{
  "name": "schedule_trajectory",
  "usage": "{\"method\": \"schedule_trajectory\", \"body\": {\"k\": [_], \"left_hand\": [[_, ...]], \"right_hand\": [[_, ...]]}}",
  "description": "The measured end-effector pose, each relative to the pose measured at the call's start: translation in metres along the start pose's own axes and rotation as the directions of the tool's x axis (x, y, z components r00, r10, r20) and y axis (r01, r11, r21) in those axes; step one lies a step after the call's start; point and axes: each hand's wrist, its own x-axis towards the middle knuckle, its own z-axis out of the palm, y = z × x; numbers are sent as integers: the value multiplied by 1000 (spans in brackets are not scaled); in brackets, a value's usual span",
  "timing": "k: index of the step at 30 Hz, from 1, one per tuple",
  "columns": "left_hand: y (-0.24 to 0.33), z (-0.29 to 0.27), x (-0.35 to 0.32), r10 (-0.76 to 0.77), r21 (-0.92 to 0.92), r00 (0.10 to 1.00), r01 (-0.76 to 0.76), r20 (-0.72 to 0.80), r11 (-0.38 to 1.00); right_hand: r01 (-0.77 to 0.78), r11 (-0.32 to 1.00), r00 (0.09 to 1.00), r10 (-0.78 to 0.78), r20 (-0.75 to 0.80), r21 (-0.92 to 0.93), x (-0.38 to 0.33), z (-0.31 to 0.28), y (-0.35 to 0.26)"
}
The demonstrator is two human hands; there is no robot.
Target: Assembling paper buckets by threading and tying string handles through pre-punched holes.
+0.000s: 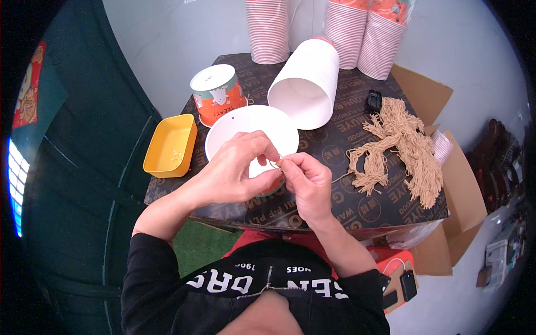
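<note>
In front of me a white paper bucket is tipped with its open mouth toward me; a small dark hole shows near its rim. Over it, my right hand pinches a thin beige cord between thumb and forefinger. My left hand is curled around the same bit of cord, its forefinger and thumb tips at the strand. The fingers partly hide how the cord runs there. To the right lies a pile of beige cords in loose bundles.
An orange and green printed bucket stands upside down behind a yellow tray holding small bits. A larger white bucket lies on its side. Wrapped bucket stacks line the back; a black object and cardboard box are at right.
</note>
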Motion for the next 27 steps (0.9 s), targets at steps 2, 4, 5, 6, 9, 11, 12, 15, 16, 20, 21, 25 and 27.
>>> {"method": "schedule_trajectory", "body": {"k": [2, 4, 5, 6, 9, 11, 12, 15, 16, 20, 21, 25, 27], "left_hand": [[-5, 2, 0, 30, 46, 999, -29, -16, 999], [-8, 2, 0, 40, 66, 999, -39, -26, 997], [-9, 2, 0, 51, 86, 998, -48, -36, 995], [-9, 2, -1, 50, 86, 998, -47, -36, 995], [-7, 0, -4, 24, 54, 999, -22, -41, 998], [-6, -2, -4, -9, 71, 1000, 9, 8, 997], [-7, -2, -4, -12, 69, 1000, 11, 9, 998], [-5, -3, -5, -11, 100, 1000, 9, 12, 995], [-3, -4, -4, -18, 120, 1000, 15, 20, 993], [-1, -3, -6, -121, 58, 992, 119, 31, 991], [-3, -3, -7, -122, 59, 992, 120, 30, 991], [-8, -7, -8, -123, 67, 991, 119, 52, 991], [-13, -17, -7, -182, 53, 976, 177, 123, 983]], "right_hand": [[44, 992, 999, -45, -10, -122, -1, 2, -2], [85, 967, 996, -91, -15, -242, -4, 3, -5], [167, 924, 981, -190, -34, -345, -5, 2, -7], [240, 863, 957, -288, -43, -445, -7, 1, -8], [292, 816, 924, -375, -72, -500, -12, -10, -12], [333, 774, 897, -436, -74, -538, -16, -17, -15], [301, 769, 903, -420, -90, -564, -20, -19, -18], [319, 751, 886, -452, -99, -578, -26, -27, -18], [318, 752, 887, -451, -99, -578, -26, -27, -19], [318, 677, 865, -494, -89, -664, -27, -36, -18], [310, 675, 873, -481, -80, -669, -27, -40, -15], [276, 711, 910, -411, -63, -647, -26, -47, -8], [148, 829, 951, -269, -151, -540, -23, -53, -6]]}}
